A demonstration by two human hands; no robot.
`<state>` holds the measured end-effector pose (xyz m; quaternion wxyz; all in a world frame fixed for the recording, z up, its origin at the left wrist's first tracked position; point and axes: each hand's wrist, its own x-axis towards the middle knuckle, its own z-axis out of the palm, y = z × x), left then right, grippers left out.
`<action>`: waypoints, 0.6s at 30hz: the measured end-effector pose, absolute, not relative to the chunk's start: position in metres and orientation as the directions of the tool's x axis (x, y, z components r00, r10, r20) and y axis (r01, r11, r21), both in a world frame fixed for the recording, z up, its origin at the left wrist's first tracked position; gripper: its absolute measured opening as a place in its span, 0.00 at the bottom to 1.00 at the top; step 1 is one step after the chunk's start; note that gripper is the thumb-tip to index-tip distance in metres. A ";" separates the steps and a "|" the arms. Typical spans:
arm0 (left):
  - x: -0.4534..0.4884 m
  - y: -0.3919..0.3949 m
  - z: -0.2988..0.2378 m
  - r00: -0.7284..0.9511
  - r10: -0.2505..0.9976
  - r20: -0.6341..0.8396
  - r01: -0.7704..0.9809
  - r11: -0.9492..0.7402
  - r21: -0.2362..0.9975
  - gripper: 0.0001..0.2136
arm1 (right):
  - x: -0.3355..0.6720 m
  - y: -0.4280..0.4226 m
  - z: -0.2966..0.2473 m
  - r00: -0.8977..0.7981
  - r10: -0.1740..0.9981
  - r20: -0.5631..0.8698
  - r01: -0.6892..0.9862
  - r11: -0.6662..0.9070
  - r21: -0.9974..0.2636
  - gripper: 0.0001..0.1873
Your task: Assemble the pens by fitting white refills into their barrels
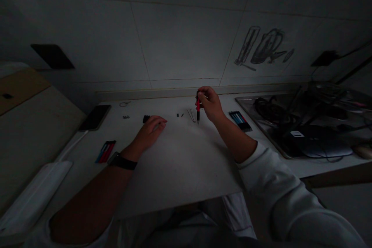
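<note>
A red and black pen (198, 109) is pinched near its upper end in my right hand (211, 102), its metal tip pointing down at the white table. Just left of the tip lie several thin light rods, perhaps refills (191, 114). Two tiny dark pieces (178, 115) rest a bit further left. My left hand (150, 128) lies on the tabletop with its fingers loosely stretched out and nothing visible in them. Right behind it are small black parts (146, 118), partly covered by the hand. Small metallic pieces (126, 117), possibly springs, sit further left.
Blue, red and black pen barrels (105, 152) lie at the left, and a row of pens (240, 120) at the right. A phone (95, 117) and a white power strip (37, 193) are at far left. A metal-edged hob with cables and a dark laptop-like object (322, 141) is at right.
</note>
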<state>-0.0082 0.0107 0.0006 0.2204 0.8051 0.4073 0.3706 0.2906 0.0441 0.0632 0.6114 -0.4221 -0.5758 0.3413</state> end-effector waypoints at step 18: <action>-0.007 0.008 0.004 0.399 0.828 0.394 0.508 -0.558 0.657 0.17 | 0.301 0.054 0.054 0.109 0.914 0.390 0.118 0.377 -0.918 0.19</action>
